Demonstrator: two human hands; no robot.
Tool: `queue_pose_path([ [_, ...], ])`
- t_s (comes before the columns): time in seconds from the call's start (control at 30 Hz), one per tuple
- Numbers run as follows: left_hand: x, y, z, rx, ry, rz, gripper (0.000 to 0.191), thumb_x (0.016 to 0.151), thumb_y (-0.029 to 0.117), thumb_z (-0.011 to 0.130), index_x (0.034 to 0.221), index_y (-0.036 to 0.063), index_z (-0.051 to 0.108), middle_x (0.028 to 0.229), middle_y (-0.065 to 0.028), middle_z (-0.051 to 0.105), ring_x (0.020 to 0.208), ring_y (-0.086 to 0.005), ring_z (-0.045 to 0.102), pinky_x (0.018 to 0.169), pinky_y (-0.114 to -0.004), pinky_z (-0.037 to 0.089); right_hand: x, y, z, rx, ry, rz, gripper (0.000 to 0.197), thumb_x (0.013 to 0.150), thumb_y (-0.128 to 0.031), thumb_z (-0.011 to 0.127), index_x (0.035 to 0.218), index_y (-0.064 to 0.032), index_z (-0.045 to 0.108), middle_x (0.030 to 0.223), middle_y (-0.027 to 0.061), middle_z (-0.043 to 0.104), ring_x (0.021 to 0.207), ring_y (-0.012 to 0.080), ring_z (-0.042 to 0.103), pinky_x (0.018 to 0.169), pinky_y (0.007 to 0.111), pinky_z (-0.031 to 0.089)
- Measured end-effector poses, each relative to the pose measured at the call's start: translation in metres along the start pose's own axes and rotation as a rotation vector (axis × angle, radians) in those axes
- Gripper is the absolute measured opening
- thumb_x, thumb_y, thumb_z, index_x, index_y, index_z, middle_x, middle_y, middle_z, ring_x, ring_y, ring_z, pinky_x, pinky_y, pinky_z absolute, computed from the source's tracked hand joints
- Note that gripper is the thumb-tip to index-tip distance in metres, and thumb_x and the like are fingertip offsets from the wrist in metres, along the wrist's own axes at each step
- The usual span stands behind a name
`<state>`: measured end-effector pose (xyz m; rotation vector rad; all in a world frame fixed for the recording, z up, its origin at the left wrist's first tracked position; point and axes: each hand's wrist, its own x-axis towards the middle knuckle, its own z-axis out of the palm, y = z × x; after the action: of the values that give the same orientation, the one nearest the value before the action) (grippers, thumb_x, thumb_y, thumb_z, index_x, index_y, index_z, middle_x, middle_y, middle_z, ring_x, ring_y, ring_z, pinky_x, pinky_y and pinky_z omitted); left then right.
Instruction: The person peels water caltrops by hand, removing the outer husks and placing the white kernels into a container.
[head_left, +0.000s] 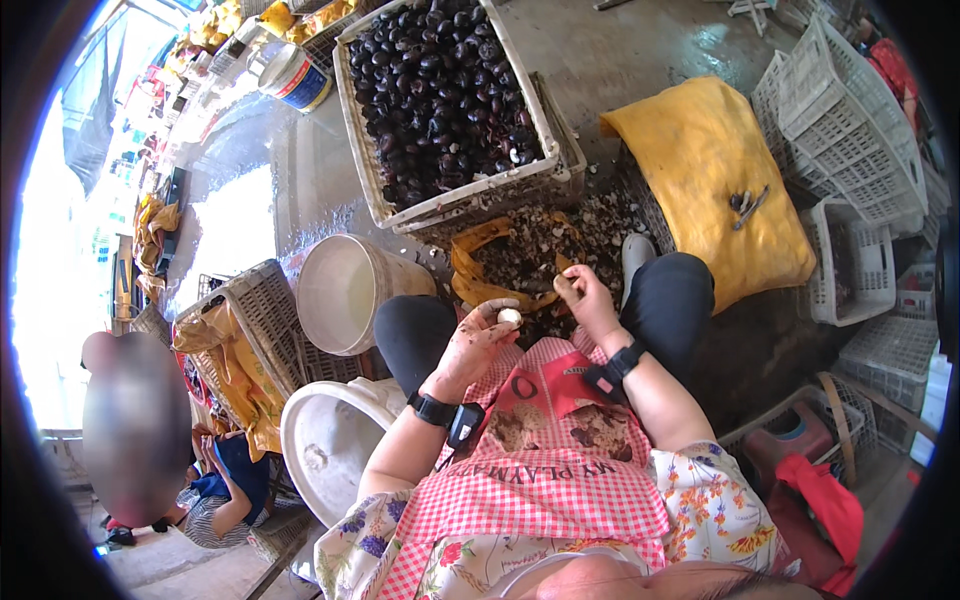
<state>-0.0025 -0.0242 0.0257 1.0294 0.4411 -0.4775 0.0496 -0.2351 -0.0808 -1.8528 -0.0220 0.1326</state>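
Note:
A peeled white piece, which looks like a water chestnut (510, 317), sits in the fingers of my left hand (474, 341). Dirt stains those fingers. My right hand (589, 298) is curled to the right of it, apart from the chestnut. A small brownish thing (562, 262) shows at its fingertips; most of it is hidden, and its kind is unclear. Below both hands lies a yellow bag (472, 281) with its mouth spread, amid dark and pale peelings (592, 225). Ahead stands a white plastic crate (450, 196) heaped with dark unpeeled water chestnuts (446, 97).
To the left are a pale bucket (412, 281), a white tub (322, 450) and a basket (262, 322). A yellow sack (705, 172) bearing small tools (750, 206) lies at right, near stacked crates (847, 127). Another person (225, 495) sits at lower left.

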Motion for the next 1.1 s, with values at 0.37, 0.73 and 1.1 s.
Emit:
queue_pose_path([
  [0.37, -0.005, -0.002, -0.001, -0.111, -0.006, -0.034, 0.024, 0.098, 0.003, 0.052, 0.122, 0.0031, 0.056, 0.107, -0.0105, 0.066, 0.102, -0.0255, 0.067, 0.086, -0.037, 0.057, -0.012, -0.025, 0.006, 0.081, -0.024, -0.287, 0.042, 0.089, -0.043, 0.07, 0.106, -0.0064, 0.061, 0.084, 0.0081, 0.064, 0.072, 0.0216, 0.063, 0.067, 0.032, 0.05],
  [0.73, -0.001, -0.011, -0.009, -0.087, 0.001, 0.056, 0.023, 0.096, 0.005, 0.059, 0.118, 0.0028, 0.06, 0.104, -0.0056, 0.065, 0.089, -0.0161, 0.065, 0.081, -0.03, 0.055, -0.022, -0.073, -0.002, -0.051, -0.09, -0.333, 0.05, 0.087, -0.048, 0.07, 0.113, -0.007, 0.059, 0.081, 0.0083, 0.062, 0.071, 0.0221, 0.06, 0.065, 0.032, 0.05],
  [1.1, -0.008, -0.005, -0.004, -0.149, -0.072, -0.052, 0.025, 0.098, 0.002, 0.055, 0.123, 0.0026, 0.054, 0.103, -0.0096, 0.066, 0.091, -0.0222, 0.069, 0.08, -0.03, 0.058, -0.01, -0.032, 0.006, 0.034, -0.01, -0.379, 0.043, 0.088, -0.043, 0.071, 0.109, -0.0069, 0.062, 0.096, 0.0095, 0.066, 0.078, 0.0242, 0.064, 0.07, 0.033, 0.052],
])
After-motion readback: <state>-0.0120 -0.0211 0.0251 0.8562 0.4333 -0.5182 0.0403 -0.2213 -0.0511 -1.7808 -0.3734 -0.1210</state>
